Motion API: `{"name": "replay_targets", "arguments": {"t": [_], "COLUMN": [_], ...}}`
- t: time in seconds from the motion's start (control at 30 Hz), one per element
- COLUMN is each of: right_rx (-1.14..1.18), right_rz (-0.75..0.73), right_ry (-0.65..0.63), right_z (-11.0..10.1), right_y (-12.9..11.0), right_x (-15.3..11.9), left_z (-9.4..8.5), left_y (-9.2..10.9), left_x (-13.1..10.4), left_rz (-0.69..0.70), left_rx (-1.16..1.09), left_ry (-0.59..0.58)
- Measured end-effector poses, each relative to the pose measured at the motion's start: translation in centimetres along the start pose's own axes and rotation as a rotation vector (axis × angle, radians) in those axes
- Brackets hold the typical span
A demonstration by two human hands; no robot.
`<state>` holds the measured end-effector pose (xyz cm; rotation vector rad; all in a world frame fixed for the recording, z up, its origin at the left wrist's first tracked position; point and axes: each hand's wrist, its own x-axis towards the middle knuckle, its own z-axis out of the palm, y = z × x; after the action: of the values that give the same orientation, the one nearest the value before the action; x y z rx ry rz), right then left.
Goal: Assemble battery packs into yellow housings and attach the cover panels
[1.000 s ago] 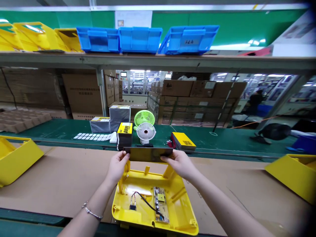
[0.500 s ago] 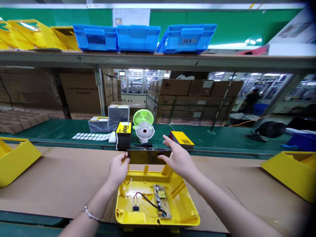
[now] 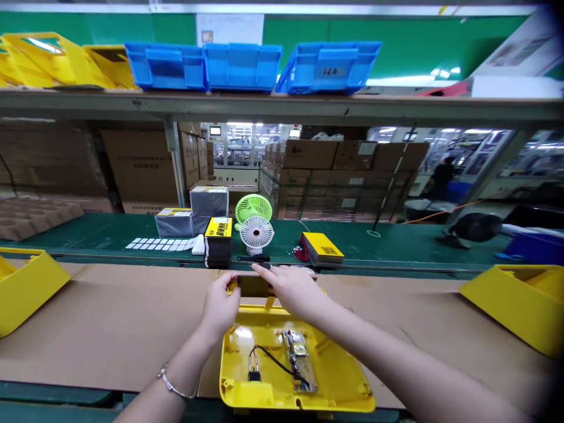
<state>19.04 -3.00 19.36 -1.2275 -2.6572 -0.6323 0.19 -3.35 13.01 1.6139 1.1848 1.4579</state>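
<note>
A yellow plastic housing [image 3: 259, 396] lies open side up on the cardboard, with a circuit board [image 3: 302, 364] and a black connector with dark wires inside. At its far edge stands a dark flat panel [image 3: 255, 286]. My left hand [image 3: 221, 305] pinches the panel's left end, where a thin red wire shows. Across the panel's right part lies my right hand [image 3: 293, 289], its fingers reaching left along the top edge and its thumb against the near face. The panel's right end is hidden behind that hand.
Behind are a stack of yellow-topped dark panels [image 3: 219, 244], another stack [image 3: 324, 248], a white fan [image 3: 256, 234] and a green fan [image 3: 253, 207]. Yellow housings lie at left [image 3: 30, 288] and right [image 3: 515, 305]. Blue bins [image 3: 242, 67] stand on the shelf overhead.
My right hand has moved left along the panel and covers more of it. The housing and my left hand appear slightly further right in the view.
</note>
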Motion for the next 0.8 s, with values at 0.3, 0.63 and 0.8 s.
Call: {"name": "replay_targets", "arguments": {"t": [0.3,0.63,0.8], "right_rx": [0.079,0.221,0.179], "right_rz": [0.029,0.14,0.191], "right_ry": [-0.023,-0.222,-0.176], "right_z": [1.3,0.3,0.1], "right_y": [-0.5,0.6,-0.1], "right_x": [-0.4,0.2,0.5], "left_z": [0.2,0.3,0.4], "left_y": [0.2,0.4,0.3], "left_x": [-0.3,-0.4,-0.5], "left_rz": [-0.014,-0.061,-0.086], "left_rx": [-0.003,-0.007,-0.057], "left_ry": [0.011,0.036,0.041]}}
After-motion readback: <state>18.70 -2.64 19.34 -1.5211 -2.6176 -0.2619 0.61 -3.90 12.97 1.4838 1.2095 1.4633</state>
